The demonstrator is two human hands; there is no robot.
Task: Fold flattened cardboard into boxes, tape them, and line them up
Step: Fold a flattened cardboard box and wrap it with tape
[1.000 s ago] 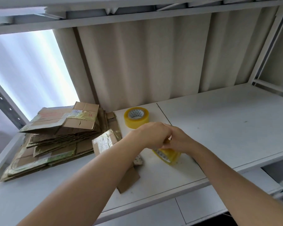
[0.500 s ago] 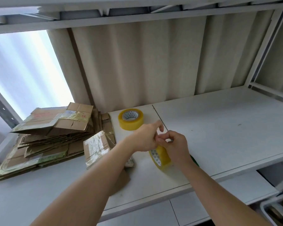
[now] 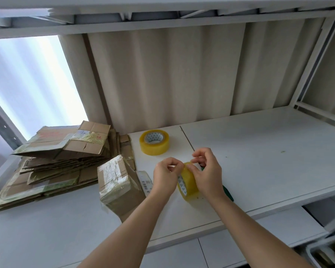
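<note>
Your fingers (image 3: pixel 190 167) pinch at the top edge of the upright tape roll (image 3: pixel 189 183), right hand (image 3: pixel 209 174) gripping it, left hand (image 3: pixel 165 176) picking beside it. A second roll (image 3: pixel 154 142) lies at 11 o'clock; a folded box (image 3: pixel 120 182) and flattened cardboard (image 3: pixel 52 161) sit at 9 o'clock on the surface (image 3: pixel 269 151).

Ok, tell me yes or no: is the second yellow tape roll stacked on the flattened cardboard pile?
No, the spare yellow tape roll lies flat on the white shelf board, right of the flattened cardboard pile.
</note>
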